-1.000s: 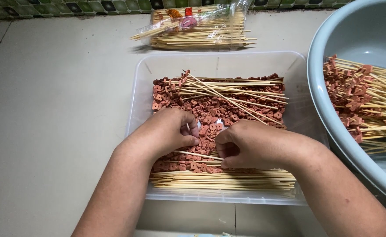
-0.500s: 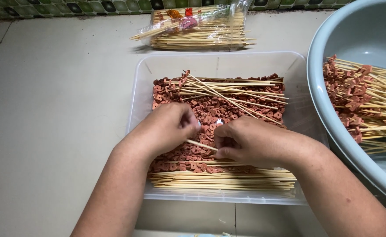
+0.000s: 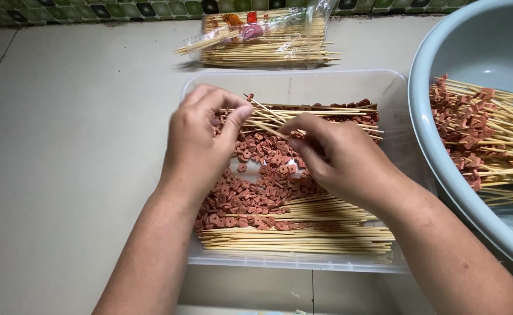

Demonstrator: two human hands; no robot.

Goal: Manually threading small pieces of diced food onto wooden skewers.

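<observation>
Both hands work over a clear plastic tray [image 3: 350,81] on a pale worktop [image 3: 75,146]. Left hand [image 3: 201,140] hangs over the tray's left half, fingers curled together, fingertips meeting the near end of a bamboo skewer [image 3: 265,125]; cannot tell for sure whether it pinches the tip or only steadies it. Right hand [image 3: 335,157] sits just beside it to the right, thumb and forefinger pressed together on the same skewer further along. The skewer lies between the 2 hands, long axis slanting from upper left down to the right, its free point sticking out toward the tray's far wall. Right hand looks the nearer to the skewer's middle, left hand nearer its end. Under both hands lies a loose bed of small reddish-brown meat pieces [image 3: 250,192], many holed like rings, covering the tray's middle. 2 lots of bare skewers flank it: a bundle [image 3: 315,114] along the far side, partly over the pieces, and a flat row [image 3: 303,236] along the near wall, both running left to right. Beyond the tray, a clear bag of skewers [image 3: 268,41] lies on the worktop. At right, a grey-blue basin [image 3: 443,169] holds loaded skewers [image 3: 484,128], meat ends pointing left.
</observation>
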